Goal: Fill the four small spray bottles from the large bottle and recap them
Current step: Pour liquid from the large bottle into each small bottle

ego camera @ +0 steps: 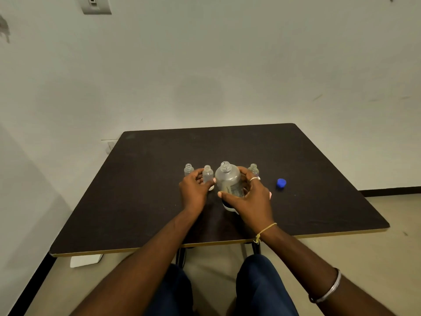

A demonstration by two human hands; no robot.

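Note:
The large clear bottle (227,179) stands uncapped at the middle of the dark table (159,213), and my right hand (249,197) is wrapped around its lower body. My left hand (193,190) grips a small open bottle (207,174) just left of it. Another small open bottle (188,169) stands further left, apart from my fingers. A third small bottle (253,169) shows behind my right hand, partly hidden. A fourth small bottle is not visible. The large bottle's blue cap (281,183) lies on the table to the right.
The table stands against a pale wall; its near edge (159,249) is just above my knees. Something white (229,207) peeks out under my right palm at the bottle's base. No spray caps are visible.

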